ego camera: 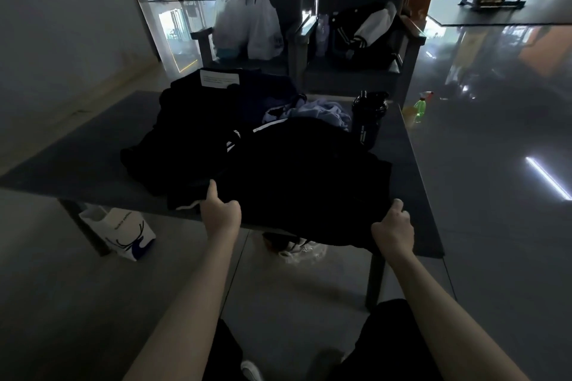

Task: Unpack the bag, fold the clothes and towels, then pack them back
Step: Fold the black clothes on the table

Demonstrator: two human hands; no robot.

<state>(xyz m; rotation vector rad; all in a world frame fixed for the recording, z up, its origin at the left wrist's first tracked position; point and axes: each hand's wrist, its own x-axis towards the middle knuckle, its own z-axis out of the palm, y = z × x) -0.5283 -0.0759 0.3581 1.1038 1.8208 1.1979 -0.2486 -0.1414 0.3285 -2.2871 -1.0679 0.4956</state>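
A black garment (306, 176) lies spread over the near half of the grey table (80, 148), its front edge hanging off the table. My left hand (219, 210) pinches its near left edge. My right hand (393, 226) grips its near right corner. Behind it lies a heap of dark clothes (185, 120) with a white label, and a crumpled light blue cloth (318, 113). A black bag (359, 37) with white stripes sits on the right chair beyond the table.
A black shaker bottle (370, 117) stands at the table's far right. White plastic bags (247, 22) fill the left chair. On the floor are a white paper bag (123, 232) at the left, shoes (294, 246) under the table and a green spray bottle (419, 107).
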